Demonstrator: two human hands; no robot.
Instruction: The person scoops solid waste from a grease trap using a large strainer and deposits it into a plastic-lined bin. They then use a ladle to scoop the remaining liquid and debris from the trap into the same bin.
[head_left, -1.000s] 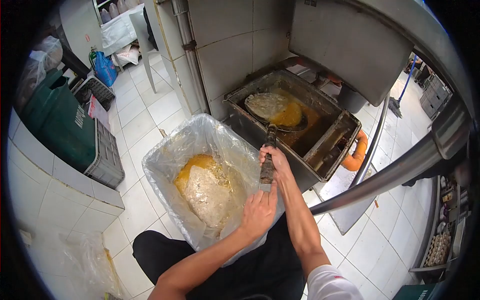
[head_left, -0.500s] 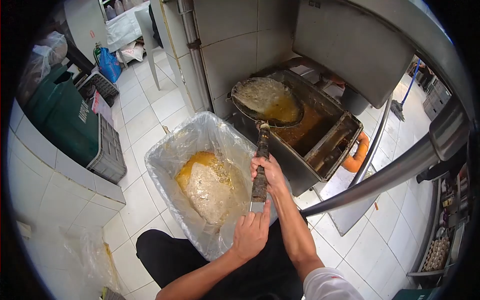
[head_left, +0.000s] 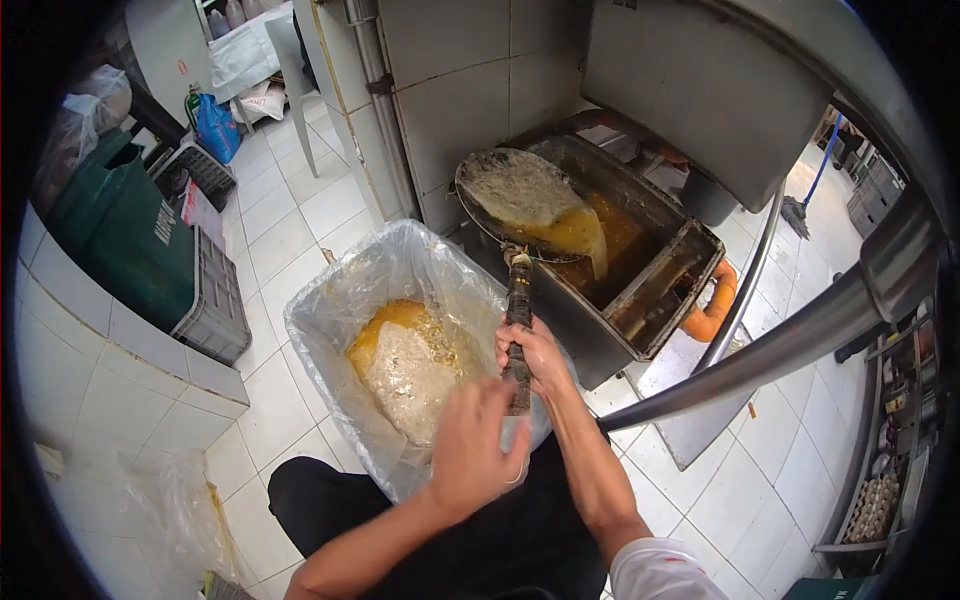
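My right hand point(head_left: 537, 355) is wrapped around the dark, taped handle point(head_left: 519, 290) of a round pan. The pan point(head_left: 530, 200) holds pale, greasy sludge and yellow-brown liquid. It tilts over an open metal tank point(head_left: 620, 330), and liquid runs off its right edge into the tank. My left hand point(head_left: 480, 445), blurred by motion, is beside the lower end of the handle with thumb and fingers apart. Just left of the handle, a bin lined with a clear plastic bag point(head_left: 310, 320) contains pale sludge point(head_left: 410, 375) and orange-yellow liquid.
An orange pipe point(head_left: 712, 300) curves from the tank's right side. A metal rail point(head_left: 760, 360) crosses at right. The steel panel point(head_left: 700, 100) overhangs the tank. Green bin point(head_left: 130, 230) and grey crate point(head_left: 215, 300) stand at left on the white tiled floor point(head_left: 275, 390).
The pan has tipped to the right, and liquid now pours from its edge. My left hand has come off the handle's end and opened. My right hand keeps its grip.
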